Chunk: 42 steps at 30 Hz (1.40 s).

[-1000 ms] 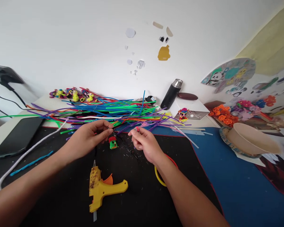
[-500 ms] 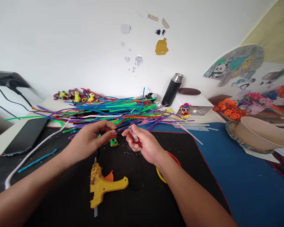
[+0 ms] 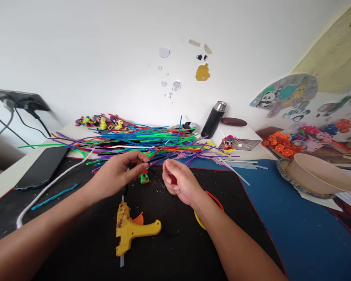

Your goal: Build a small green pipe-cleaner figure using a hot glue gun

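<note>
My left hand is closed in a pinch on a thin dark pipe cleaner whose tip points right. My right hand is closed round a small red lighter, held just right of that tip. Between the hands, a small green and red figure lies on the black mat. A yellow glue gun lies on the mat in front of my hands.
A heap of coloured pipe cleaners lies behind the hands. A white pipe cleaner and a blue one lie left, by a black tablet. A dark flask, a bowl and red-yellow rings are to the right.
My right hand has closed more tightly round the red lighter, which now shows less. The left hand keeps its pinch. The camera has tilted down slightly.
</note>
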Available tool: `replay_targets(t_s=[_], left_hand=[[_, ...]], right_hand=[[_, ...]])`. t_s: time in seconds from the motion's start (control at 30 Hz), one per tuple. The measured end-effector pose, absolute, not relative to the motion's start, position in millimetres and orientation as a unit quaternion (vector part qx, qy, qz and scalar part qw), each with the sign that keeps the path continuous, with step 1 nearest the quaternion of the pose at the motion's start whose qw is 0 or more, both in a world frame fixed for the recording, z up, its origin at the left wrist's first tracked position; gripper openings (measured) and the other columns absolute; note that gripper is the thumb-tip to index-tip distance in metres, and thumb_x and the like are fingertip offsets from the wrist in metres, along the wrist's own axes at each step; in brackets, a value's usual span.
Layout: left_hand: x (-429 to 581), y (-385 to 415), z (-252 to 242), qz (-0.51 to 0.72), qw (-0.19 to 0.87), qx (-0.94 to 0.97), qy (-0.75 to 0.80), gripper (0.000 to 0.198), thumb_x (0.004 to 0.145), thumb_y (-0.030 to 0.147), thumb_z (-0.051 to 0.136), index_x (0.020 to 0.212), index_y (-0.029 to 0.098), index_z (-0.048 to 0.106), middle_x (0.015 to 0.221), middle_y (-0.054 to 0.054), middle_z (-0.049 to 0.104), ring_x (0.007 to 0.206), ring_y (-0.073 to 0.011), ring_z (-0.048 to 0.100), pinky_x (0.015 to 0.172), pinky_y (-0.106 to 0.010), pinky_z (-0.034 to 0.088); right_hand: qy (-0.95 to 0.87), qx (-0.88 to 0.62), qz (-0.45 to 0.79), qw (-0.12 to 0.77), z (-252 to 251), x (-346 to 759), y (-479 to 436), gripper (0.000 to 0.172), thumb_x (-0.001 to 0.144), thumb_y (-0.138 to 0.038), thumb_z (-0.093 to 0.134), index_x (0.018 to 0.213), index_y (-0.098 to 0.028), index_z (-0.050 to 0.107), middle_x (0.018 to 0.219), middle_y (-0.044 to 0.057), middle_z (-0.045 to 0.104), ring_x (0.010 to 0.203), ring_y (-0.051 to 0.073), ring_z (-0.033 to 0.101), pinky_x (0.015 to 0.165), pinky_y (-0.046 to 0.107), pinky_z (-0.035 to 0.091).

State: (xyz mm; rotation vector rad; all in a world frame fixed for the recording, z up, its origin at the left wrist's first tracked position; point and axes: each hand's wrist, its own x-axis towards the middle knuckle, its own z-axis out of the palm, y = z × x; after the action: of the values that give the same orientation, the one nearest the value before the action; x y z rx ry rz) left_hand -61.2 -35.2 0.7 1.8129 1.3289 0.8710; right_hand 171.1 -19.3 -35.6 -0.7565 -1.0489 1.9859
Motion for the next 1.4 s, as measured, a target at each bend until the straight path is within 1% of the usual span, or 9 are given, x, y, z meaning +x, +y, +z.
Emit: replay_targets(t_s=[0.1,0.23,0.43,0.57,0.67,0.9,1.1,1.23,1.4], left_hand=[[-63,-35,0,0.336,0.355,0.701,0.520,0.047,0.098,0.068,0.066,0.101,0.021,0.071,0.079,-0.001,0.068,0.066,-0.0178,0.059,0.062,-0.028,0.046],[-62,-35,0,0.336,0.350,0.702,0.521,0.046,0.098,0.067,0.066,0.100,0.021,0.072,0.079,-0.002,0.069,0.067,-0.0177,0.058,0.062,-0.028,0.045],[-60,-36,2,0.337,0.343,0.706,0.520,0.046,0.097,0.067,0.065,0.099,0.022,0.072,0.077,-0.002,0.069,0.064,-0.0179,0.058,0.060,-0.027,0.046],[-59,-37,3,0.328,0.335,0.713,0.521,0.045,0.098,0.066,0.063,0.099,0.021,0.072,0.075,0.000,0.068,0.063,-0.0176,0.058,0.059,-0.027,0.045],[-57,-37,5,0.325,0.324,0.719,0.522,0.043,0.097,0.064,0.063,0.099,0.022,0.072,0.073,0.001,0.067,0.064,-0.0174,0.058,0.060,-0.026,0.045],[-57,-38,5,0.318,0.326,0.720,0.523,0.042,0.097,0.063,0.065,0.099,0.023,0.074,0.075,0.000,0.069,0.068,-0.0189,0.060,0.062,-0.026,0.045],[-58,-39,0,0.314,0.353,0.711,0.521,0.042,0.097,0.064,0.068,0.100,0.023,0.073,0.080,-0.001,0.069,0.069,-0.0183,0.059,0.063,-0.026,0.045],[-57,-40,0,0.316,0.372,0.705,0.515,0.043,0.096,0.065,0.069,0.099,0.022,0.074,0.077,0.000,0.066,0.065,-0.0170,0.057,0.061,-0.026,0.045],[-55,-40,1,0.313,0.404,0.690,0.513,0.044,0.096,0.066,0.069,0.099,0.022,0.073,0.071,0.002,0.059,0.061,-0.0157,0.053,0.056,-0.024,0.041]], right_hand=[[-0.433,-0.297,0.759,0.385,-37,169,-20,0.055,0.083,-0.070,0.086,0.088,-0.023,0.059,0.055,-0.011,0.049,0.040,0.004,0.023,0.040,0.022,0.011],[-0.450,-0.300,0.748,0.386,-35,168,-21,0.052,0.085,-0.068,0.085,0.089,-0.022,0.061,0.057,-0.011,0.046,0.042,0.005,0.024,0.042,0.022,0.012],[-0.476,-0.301,0.735,0.377,-37,168,-21,0.060,0.085,-0.078,0.080,0.084,-0.019,0.065,0.055,-0.010,0.042,0.045,0.006,0.023,0.045,0.024,0.012],[-0.504,-0.313,0.718,0.364,-40,165,-23,0.063,0.083,-0.080,0.079,0.072,-0.021,0.058,0.053,-0.010,0.036,0.046,0.007,0.023,0.046,0.025,0.014],[-0.520,-0.335,0.692,0.372,-42,163,-24,0.064,0.084,-0.080,0.077,0.069,-0.023,0.052,0.055,-0.010,0.034,0.047,0.007,0.023,0.047,0.026,0.016],[-0.592,-0.427,0.544,0.414,-49,166,-23,0.060,0.096,-0.070,0.066,0.068,-0.026,0.037,0.059,-0.008,0.032,0.053,0.011,0.027,0.051,0.029,0.020],[-0.617,-0.462,0.489,0.408,-46,165,-22,0.051,0.096,-0.059,0.061,0.065,-0.026,0.037,0.055,-0.007,0.032,0.054,0.012,0.031,0.054,0.029,0.022],[-0.636,-0.470,0.460,0.404,-43,163,-24,0.046,0.094,-0.054,0.059,0.064,-0.026,0.037,0.057,-0.007,0.035,0.057,0.013,0.033,0.056,0.030,0.024],[-0.641,-0.477,0.450,0.400,-41,162,-26,0.044,0.092,-0.053,0.056,0.064,-0.026,0.037,0.058,-0.006,0.036,0.057,0.013,0.034,0.056,0.031,0.025]])
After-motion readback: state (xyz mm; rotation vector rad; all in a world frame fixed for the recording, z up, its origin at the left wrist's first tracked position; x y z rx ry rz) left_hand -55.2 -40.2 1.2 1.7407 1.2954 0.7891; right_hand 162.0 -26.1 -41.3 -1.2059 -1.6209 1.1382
